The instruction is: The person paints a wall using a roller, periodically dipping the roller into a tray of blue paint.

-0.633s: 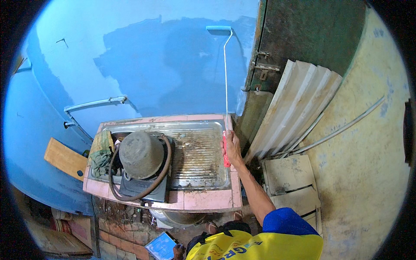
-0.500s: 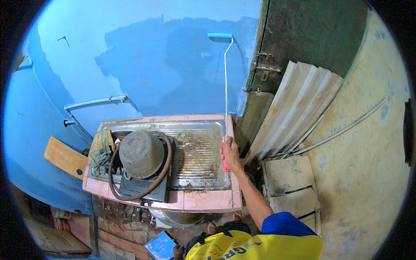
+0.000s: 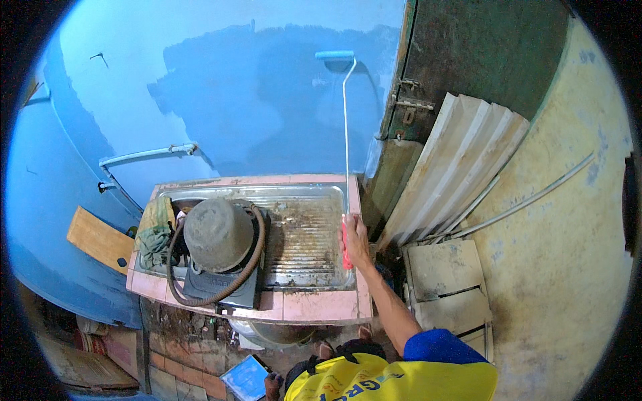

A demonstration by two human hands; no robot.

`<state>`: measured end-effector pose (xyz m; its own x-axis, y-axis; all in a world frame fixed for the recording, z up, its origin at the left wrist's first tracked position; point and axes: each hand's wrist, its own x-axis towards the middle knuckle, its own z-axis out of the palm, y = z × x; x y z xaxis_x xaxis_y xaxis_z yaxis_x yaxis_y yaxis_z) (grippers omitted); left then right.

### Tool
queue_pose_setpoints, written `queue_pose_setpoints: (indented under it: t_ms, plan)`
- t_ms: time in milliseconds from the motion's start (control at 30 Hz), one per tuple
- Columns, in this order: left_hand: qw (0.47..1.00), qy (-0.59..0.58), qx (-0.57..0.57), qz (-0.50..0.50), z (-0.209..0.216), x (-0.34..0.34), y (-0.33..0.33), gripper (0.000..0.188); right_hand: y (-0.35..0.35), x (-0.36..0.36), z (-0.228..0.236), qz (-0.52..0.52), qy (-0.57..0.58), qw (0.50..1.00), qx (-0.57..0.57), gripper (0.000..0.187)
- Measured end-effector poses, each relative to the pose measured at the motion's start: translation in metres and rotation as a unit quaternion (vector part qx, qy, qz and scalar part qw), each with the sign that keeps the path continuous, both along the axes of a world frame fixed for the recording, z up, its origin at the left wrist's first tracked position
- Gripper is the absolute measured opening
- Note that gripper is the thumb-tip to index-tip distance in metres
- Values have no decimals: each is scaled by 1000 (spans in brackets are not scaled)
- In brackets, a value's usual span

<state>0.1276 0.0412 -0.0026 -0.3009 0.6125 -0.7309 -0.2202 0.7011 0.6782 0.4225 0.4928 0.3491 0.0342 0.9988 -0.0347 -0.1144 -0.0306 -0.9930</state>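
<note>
My right hand (image 3: 356, 237) is closed round the red handle of a long paint roller (image 3: 346, 134). Its thin white rod reaches up to a blue roller sleeve (image 3: 334, 55), which lies over the darker blue painted patch of the wall (image 3: 234, 87). At the lower edge, beside my yellow vest, my left hand (image 3: 273, 385) is partly in view. Its fingers are curled at the right edge of a paint tray (image 3: 245, 378) with bright blue paint in it.
A pink-tiled counter with a steel sink (image 3: 314, 234) stands before me. On it are an upturned grey pot (image 3: 218, 234), a stove with a brown hose (image 3: 256, 264) and rags (image 3: 155, 234). Corrugated sheets (image 3: 455, 167) lean by a green door (image 3: 481, 60). A pipe (image 3: 147, 157) crosses the wall.
The roller sleeve has shifted slightly left on the wall, and my right hand has come down a little with the handle. My left hand and the tray look nearly the same.
</note>
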Motion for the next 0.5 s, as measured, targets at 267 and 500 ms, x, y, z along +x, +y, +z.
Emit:
queue_pose_setpoints:
  t_ms: [267, 500]
  plan:
    - [998, -7, 60, 29, -11, 3, -6, 13, 12, -15, -10, -10, -25, 1000, -13, 40]
    - [1000, 20, 17, -5, -4, 3, -6, 12, -12, -18, -55, -11, -20, 999, -49, 37]
